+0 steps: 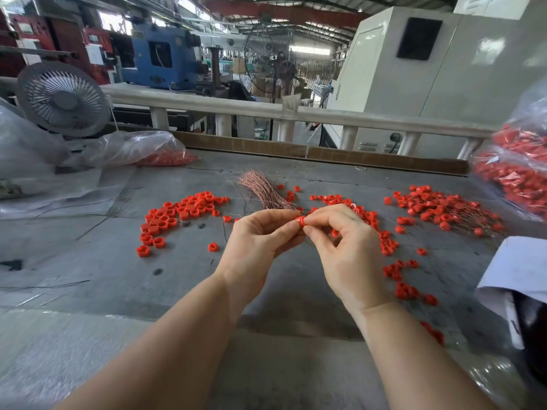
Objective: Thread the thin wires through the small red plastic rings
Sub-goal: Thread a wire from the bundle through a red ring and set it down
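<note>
One red ring sits at the centre of the frame, pinched between my left hand and my right hand, fingertips of both meeting on it above the table. Its hole seems to run left-right. My right fingers look curled as if feeding a wire (too thin to see here). The wire bundle lies just above, toward upper centre.

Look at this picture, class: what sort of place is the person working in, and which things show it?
Most likely a factory floor. A blue machine and a big pedestal fan stand under a high steel roof, and the worktable holds heaps of red rings beside a copper wire bundle.
</note>
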`<state>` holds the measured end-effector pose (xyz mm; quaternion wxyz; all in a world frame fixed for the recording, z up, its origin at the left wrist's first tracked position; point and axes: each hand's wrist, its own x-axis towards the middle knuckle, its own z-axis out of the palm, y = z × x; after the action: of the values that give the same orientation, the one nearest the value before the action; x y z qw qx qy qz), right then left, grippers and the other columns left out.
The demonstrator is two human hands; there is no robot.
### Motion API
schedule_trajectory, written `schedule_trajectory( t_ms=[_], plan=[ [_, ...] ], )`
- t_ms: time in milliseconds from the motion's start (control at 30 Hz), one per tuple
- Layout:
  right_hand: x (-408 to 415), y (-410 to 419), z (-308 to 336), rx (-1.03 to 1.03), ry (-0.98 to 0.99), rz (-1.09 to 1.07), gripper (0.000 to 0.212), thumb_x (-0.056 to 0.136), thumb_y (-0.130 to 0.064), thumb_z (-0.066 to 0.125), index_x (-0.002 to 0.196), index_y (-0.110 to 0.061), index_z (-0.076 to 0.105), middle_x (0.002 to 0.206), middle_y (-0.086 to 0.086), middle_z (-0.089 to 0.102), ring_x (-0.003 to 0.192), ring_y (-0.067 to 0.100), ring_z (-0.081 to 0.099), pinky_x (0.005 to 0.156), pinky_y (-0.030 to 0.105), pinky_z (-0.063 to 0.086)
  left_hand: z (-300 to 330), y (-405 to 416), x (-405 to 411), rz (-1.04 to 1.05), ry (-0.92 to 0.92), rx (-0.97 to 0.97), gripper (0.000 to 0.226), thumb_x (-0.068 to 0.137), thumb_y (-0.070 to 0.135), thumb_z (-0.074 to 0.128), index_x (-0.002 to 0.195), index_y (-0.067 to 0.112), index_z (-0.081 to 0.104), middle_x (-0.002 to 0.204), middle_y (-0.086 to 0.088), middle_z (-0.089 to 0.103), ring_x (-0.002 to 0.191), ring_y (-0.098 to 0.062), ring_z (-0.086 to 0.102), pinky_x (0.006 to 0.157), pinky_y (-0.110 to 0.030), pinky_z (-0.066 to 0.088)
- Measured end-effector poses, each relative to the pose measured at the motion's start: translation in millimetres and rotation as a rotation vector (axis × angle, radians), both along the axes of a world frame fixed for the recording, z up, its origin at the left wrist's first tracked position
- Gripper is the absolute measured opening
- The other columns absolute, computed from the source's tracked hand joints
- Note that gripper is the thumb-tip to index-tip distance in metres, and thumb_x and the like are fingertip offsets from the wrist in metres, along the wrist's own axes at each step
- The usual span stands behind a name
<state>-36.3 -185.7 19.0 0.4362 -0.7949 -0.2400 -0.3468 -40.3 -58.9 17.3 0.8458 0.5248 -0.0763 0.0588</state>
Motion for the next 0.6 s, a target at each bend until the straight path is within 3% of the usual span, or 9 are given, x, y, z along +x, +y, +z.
schedule_trajectory(
  t_ms=[267, 600],
  plan=[
    [0.4, 0.9, 0.4, 0.053, -0.015, 0.000, 0.008, 0.076, 0.001, 0.067, 0.077, -0.007, 0.070, 0.080, -0.003, 0.063, 0.079, 0.007, 0.058, 0.068, 0.011, 0.044, -0.6, -0.2, 0.3, 0.007, -0.050, 0.005, 0.018, 0.077, -0.004, 0.061, 0.076, 0.011, 0.071, 0.076, -0.006, 0.073, 0.074, -0.013, 0.069, 0.067, -0.019, 0.055],
    [-1.6, 1.3, 1.3, 0.012, -0.071, -0.028, 0.007, 0.077, 0.001, 0.069, 0.077, -0.006, 0.069, 0.080, -0.002, 0.063, 0.078, 0.009, 0.057, 0.069, 0.023, 0.049, -0.4, 0.4, 0.0, -0.009, -0.061, 0.009, 0.019, 0.075, 0.000, 0.063, 0.072, 0.014, 0.074, 0.077, -0.006, 0.073, 0.075, -0.013, 0.070, 0.068, -0.019, 0.054]
  ],
)
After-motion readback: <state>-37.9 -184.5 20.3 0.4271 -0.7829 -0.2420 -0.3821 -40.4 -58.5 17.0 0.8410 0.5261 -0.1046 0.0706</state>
